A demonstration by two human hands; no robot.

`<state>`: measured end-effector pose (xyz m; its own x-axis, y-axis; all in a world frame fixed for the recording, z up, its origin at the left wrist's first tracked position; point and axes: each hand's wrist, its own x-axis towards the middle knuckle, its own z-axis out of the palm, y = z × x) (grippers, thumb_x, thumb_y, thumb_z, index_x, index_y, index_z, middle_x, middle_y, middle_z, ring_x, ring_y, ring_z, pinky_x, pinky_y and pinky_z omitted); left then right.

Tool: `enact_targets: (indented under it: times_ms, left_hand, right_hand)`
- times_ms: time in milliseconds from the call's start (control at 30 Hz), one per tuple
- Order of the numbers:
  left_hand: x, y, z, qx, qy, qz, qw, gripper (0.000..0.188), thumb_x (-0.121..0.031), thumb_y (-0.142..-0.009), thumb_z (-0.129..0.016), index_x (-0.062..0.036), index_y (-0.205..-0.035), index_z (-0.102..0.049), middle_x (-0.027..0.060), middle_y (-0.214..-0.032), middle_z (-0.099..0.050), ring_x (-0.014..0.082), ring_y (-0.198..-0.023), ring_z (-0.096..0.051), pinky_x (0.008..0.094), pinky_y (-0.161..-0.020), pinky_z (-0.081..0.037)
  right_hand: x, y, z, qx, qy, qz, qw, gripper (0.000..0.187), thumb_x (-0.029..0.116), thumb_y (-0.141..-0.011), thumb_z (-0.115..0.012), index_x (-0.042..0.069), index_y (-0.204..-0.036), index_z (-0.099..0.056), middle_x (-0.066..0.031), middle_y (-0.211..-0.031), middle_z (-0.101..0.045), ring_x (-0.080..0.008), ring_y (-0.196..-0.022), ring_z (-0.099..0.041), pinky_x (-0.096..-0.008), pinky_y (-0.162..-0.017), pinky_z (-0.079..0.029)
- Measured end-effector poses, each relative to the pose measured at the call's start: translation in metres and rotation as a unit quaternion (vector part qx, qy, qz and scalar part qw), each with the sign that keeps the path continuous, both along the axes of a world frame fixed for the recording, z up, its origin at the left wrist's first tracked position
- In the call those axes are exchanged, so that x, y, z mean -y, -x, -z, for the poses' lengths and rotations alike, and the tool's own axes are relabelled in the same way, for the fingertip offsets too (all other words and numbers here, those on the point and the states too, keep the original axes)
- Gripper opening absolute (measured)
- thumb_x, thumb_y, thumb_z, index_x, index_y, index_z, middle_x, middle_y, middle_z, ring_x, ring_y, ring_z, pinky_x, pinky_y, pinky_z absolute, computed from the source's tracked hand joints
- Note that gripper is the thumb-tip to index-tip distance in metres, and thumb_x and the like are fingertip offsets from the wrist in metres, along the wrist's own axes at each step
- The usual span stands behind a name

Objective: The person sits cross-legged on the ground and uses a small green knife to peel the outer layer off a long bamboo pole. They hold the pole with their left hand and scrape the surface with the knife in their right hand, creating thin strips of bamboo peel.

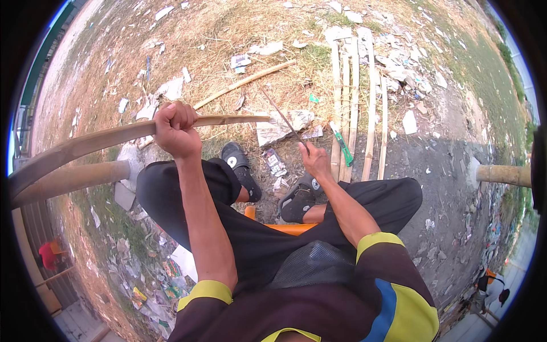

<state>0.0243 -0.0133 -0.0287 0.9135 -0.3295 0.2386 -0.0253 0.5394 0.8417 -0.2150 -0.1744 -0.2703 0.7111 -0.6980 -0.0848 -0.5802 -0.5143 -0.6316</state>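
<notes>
My left hand (178, 128) is closed in a fist around a long bamboo strip (85, 142). The strip runs from the far left edge across to just past the middle of my lap, its narrow end pointing right. In my right hand (315, 159) is a thin, dark, long tool (282, 117). It slants up and to the left, its tip beyond the strip's end; whether it is a blade seen edge-on I cannot tell. Near that hand, a green utility knife (343, 147) rests across several bamboo strips (354, 85) laid out on the ground.
Another bamboo strip (245, 84) lies on the dry grass ahead. Thick bamboo poles stand out at the left (74, 181) and right (504, 175). Paper scraps and litter cover the ground. An orange seat (290, 229) shows beneath me. Another person (491, 288) is at the far lower right.
</notes>
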Motion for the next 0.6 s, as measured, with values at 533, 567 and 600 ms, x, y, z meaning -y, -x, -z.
enact_targets:
  times_ms: [533,567,600]
  left_hand:
    - [0.0,0.0,0.005,0.005,-0.006,-0.009,1.0,0.036,-0.015,-0.083,-0.042,-0.0134,-0.053,-0.023,-0.0015,-0.048,-0.02,0.0105,-0.045,-0.015,0.0301,-0.046,-0.017]
    - [-0.001,-0.003,0.006,0.009,-0.002,0.002,1.0,0.036,-0.015,-0.083,-0.043,-0.0135,-0.053,-0.023,-0.0014,-0.048,-0.02,0.0105,-0.045,-0.015,0.0301,-0.046,-0.017]
    - [-0.001,-0.005,0.007,0.014,0.001,0.013,1.0,0.036,-0.015,-0.083,-0.043,-0.0136,-0.053,-0.023,-0.0014,-0.048,-0.02,0.0105,-0.045,-0.015,0.03,-0.046,-0.017]
  right_hand:
    - [-0.02,-0.019,-0.02,0.144,0.011,0.01,0.99,0.036,0.035,-0.095,-0.048,0.004,-0.079,-0.057,-0.0216,-0.068,-0.062,-0.0424,-0.064,-0.061,-0.0501,-0.062,-0.049]
    - [-0.018,-0.015,-0.016,-0.017,0.044,-0.024,0.999,0.037,0.037,-0.094,-0.048,0.005,-0.08,-0.058,-0.023,-0.068,-0.063,-0.0424,-0.067,-0.063,-0.0507,-0.063,-0.05]
    - [-0.019,-0.005,-0.004,-0.046,0.052,-0.02,0.997,0.037,0.039,-0.094,-0.047,0.005,-0.082,-0.059,-0.0232,-0.07,-0.063,-0.0431,-0.068,-0.062,-0.0517,-0.064,-0.05]
